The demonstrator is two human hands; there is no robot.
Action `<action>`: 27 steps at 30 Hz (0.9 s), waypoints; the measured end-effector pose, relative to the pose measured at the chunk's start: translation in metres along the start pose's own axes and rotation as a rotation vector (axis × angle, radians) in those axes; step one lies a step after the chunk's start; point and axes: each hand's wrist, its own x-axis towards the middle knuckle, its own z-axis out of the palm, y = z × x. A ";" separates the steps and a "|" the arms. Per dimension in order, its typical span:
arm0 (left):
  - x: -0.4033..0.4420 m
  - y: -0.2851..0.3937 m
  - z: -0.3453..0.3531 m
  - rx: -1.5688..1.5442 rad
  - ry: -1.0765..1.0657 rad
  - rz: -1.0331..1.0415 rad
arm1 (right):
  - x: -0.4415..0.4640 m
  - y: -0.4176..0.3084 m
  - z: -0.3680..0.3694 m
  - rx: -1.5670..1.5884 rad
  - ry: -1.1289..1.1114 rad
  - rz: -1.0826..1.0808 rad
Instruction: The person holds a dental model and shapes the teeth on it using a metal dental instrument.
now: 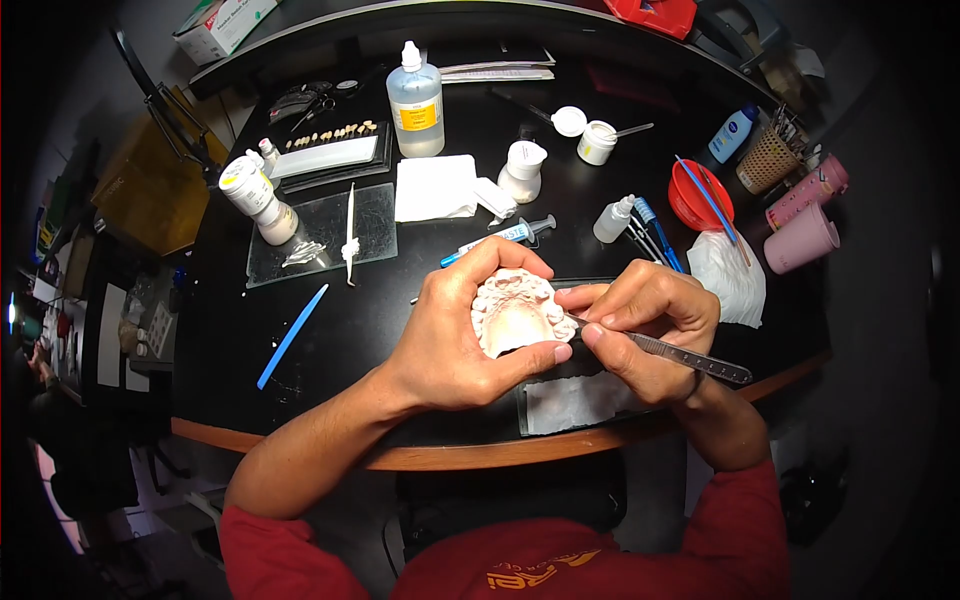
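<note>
Head camera: dental cast (517,325), gripped in left hand (440,340), above black table (350,330). Right hand (650,325) pinches marked metal instrument (710,365), its end at the cast's teeth. Clear bottle (415,105), yellow label, part-filled with liquid. White jar (596,149), open, pale contents. Woven basket (764,160), holding slender tools. Red bowl (688,200), blue stick (708,198) across it. Syringe (512,233), lettering legible as "ASTE".

My black table (350,330) had a wooden near edge (450,457). Toward its left edge lay a glass slab (378,215) and, nearer me, a blue stick (292,337). A large bottle (415,110) stood toward the far edge, while a red bowl (686,198), a woven basket (766,158) and two pink cups (802,240) stood near the right edge.
</note>
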 end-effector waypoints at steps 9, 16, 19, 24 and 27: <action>0.000 0.001 -0.001 0.052 0.008 0.012 | 0.003 0.003 -0.002 -0.044 -0.033 -0.041; 0.000 0.000 0.001 0.047 0.019 0.005 | 0.002 0.003 -0.004 -0.078 -0.056 -0.035; -0.001 0.001 0.001 0.047 0.018 0.002 | 0.002 0.001 -0.001 -0.117 -0.047 -0.071; -0.001 0.002 0.003 0.018 0.017 -0.014 | 0.000 0.005 0.000 -0.163 -0.029 -0.131; -0.001 0.000 0.003 0.000 0.016 -0.012 | 0.001 0.006 0.001 -0.172 -0.028 -0.148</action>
